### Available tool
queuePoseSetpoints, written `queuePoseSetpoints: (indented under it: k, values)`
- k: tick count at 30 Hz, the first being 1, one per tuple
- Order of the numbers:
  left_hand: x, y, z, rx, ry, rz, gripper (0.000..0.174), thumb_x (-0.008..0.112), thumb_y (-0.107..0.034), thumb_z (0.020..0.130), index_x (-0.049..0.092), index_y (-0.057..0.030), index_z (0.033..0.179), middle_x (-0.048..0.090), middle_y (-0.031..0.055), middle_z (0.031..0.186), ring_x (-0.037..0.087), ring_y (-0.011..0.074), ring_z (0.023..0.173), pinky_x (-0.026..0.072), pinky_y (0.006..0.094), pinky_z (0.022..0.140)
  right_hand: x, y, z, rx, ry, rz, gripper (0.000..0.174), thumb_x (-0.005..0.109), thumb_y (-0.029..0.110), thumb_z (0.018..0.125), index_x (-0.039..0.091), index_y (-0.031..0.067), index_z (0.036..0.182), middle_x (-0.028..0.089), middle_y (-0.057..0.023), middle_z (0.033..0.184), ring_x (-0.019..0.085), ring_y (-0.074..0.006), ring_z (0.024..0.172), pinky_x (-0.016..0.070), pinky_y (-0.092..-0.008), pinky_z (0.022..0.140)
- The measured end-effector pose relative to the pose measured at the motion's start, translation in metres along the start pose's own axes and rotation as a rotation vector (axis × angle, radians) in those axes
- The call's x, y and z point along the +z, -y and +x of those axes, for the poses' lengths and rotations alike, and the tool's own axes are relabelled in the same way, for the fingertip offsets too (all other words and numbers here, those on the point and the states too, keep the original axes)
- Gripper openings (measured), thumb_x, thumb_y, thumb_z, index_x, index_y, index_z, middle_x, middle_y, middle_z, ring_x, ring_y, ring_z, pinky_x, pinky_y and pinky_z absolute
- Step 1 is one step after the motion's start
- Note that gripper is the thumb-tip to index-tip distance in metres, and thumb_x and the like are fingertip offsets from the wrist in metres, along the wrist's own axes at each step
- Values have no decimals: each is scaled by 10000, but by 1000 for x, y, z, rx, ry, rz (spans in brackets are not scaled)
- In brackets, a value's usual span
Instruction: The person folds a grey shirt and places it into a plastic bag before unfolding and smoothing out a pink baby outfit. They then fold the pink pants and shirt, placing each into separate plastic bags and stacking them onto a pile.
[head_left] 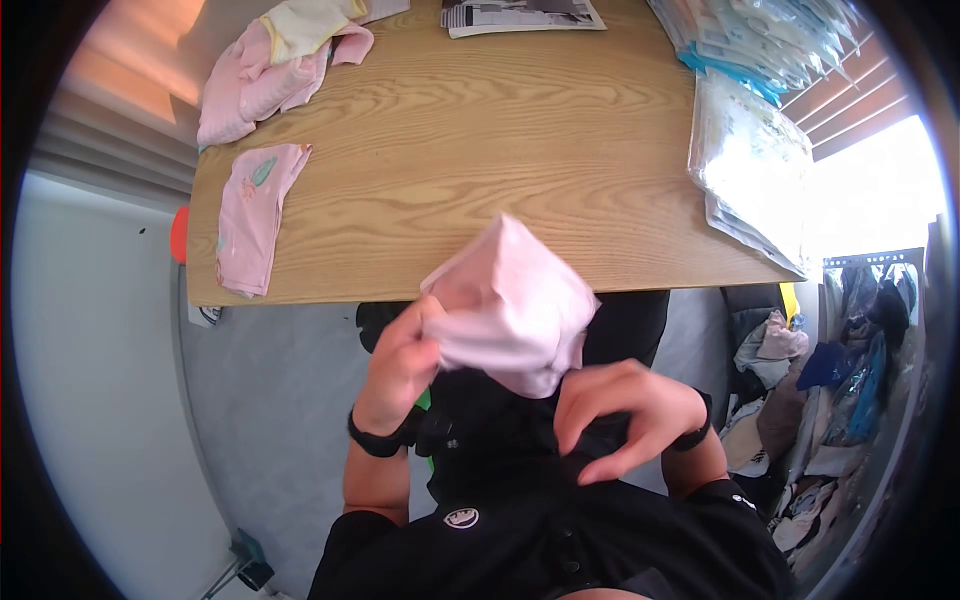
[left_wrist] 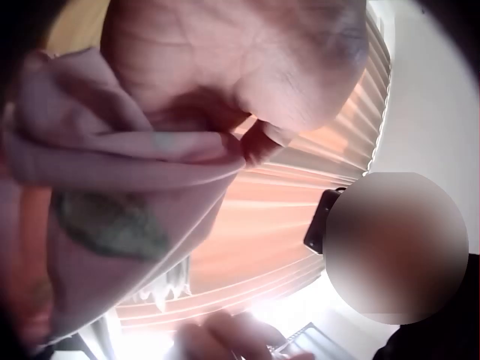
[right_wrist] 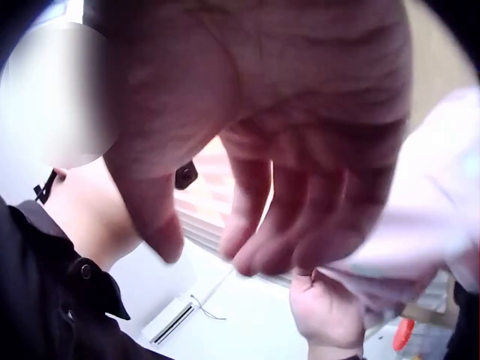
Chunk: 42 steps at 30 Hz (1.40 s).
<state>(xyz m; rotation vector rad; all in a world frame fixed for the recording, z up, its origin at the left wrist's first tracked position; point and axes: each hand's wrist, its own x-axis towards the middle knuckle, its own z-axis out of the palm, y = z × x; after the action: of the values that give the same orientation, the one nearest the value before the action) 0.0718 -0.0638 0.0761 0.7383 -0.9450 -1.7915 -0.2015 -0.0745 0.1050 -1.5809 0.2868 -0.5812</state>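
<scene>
A pale pink piece of children's clothing point(head_left: 515, 300) hangs bunched and folded in front of the person, at the near table edge. My left hand point(head_left: 395, 365) grips its left side between thumb and curled fingers. Up close, the left wrist view shows a green leaf print on the pink cloth point(left_wrist: 142, 180), which droops below the left hand point(left_wrist: 232, 60). Just right of the cloth is my right hand point(head_left: 635, 410), fingers loosely bent, holding nothing. In the right wrist view, that hand's palm point(right_wrist: 262, 112) faces the camera and the cloth point(right_wrist: 427, 210) lies beyond its fingers.
On the wooden table point(head_left: 450, 150), a folded pink printed garment point(head_left: 260, 215) lies at the left edge. Behind it is a clothing pile point(head_left: 265, 85). A printed sheet point(head_left: 520, 15) is at the back; plastic-bagged packs point(head_left: 750, 150) are stacked right. Clothes point(head_left: 790, 420) fill the lower right.
</scene>
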Motion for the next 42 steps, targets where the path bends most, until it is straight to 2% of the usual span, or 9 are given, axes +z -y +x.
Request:
queuePoseSetpoints:
  k: [3, 10, 15, 19, 25, 28, 33, 35, 42]
  values:
    - [16, -17, -5, -14, 353, -35, 133, 458, -152, 935, 434, -39, 867, 622, 294, 1232, 611, 253, 1057, 453, 369, 916, 4, 17, 27, -209, -432, -442, 615, 848, 139, 701, 584, 45, 1249, 601, -157, 1256, 527, -368, 1221, 406, -463, 1036]
    - [29, -48, -22, 415, 307, 114, 134, 376, -146, 1031, 326, -34, 978, 617, 425, 997, 681, 412, 768, 585, 441, 764, 24, -29, 37, 66, 141, -245, 328, 741, 137, 805, 638, 14, 1091, 670, -142, 929, 634, -330, 911, 463, -429, 937]
    - [5, -73, -42, 789, -49, 419, 213, 421, -306, 1059, 356, -105, 1037, 599, 192, 903, 653, 250, 616, 564, 319, 481, 26, -53, 15, 194, 92, -497, 234, 684, 174, 875, 675, 43, 1068, 680, -160, 834, 646, -331, 788, 394, -481, 1085]
    - [-16, -93, -59, 928, -149, 181, 170, 419, -305, 1057, 400, -138, 1082, 578, 168, 1032, 670, 280, 755, 597, 377, 542, 20, -32, 6, 309, 101, -451, 222, 680, 200, 894, 692, 50, 1058, 698, -129, 893, 671, -285, 801, 362, -495, 1112]
    - [-22, -128, -69, 1077, -668, 420, 184, 424, -239, 1060, 440, -124, 1202, 490, 39, 1012, 533, 120, 762, 478, 230, 584, 2, -29, -19, 256, -51, -134, 276, 672, 243, 927, 650, -23, 999, 636, -150, 782, 620, -252, 701, 468, -337, 650]
    - [-37, -150, -65, 1054, -899, 596, 188, 500, -209, 1036, 486, -59, 1148, 521, 28, 946, 522, 100, 790, 462, 242, 694, -23, 6, -40, 261, -385, -72, 320, 722, 280, 899, 641, -28, 929, 629, -119, 752, 589, -162, 671, 447, -300, 610]
    - [-86, -180, -19, 945, -903, 732, 243, 529, -231, 1031, 549, -23, 1154, 600, 38, 997, 549, 87, 883, 467, 236, 801, -67, 78, -8, 266, -21, -341, 367, 784, 280, 855, 677, -53, 964, 678, -59, 709, 617, -109, 606, 474, -264, 571]
    - [-105, -185, 4, 871, -853, 788, 264, 536, -244, 1030, 573, -16, 1159, 613, 35, 1017, 553, 84, 891, 464, 231, 814, -82, 96, 5, 570, 0, -664, 326, 751, 283, 881, 690, -29, 949, 669, -59, 709, 602, -104, 608, 469, -258, 575]
    - [-201, -205, 64, 514, -853, 1077, 315, 579, -286, 1003, 630, 1, 1121, 623, 21, 910, 552, 77, 829, 455, 230, 742, -185, 73, 17, 658, -230, -817, 329, 595, 323, 984, 677, 4, 961, 598, 28, 725, 506, -43, 679, 436, -244, 603]
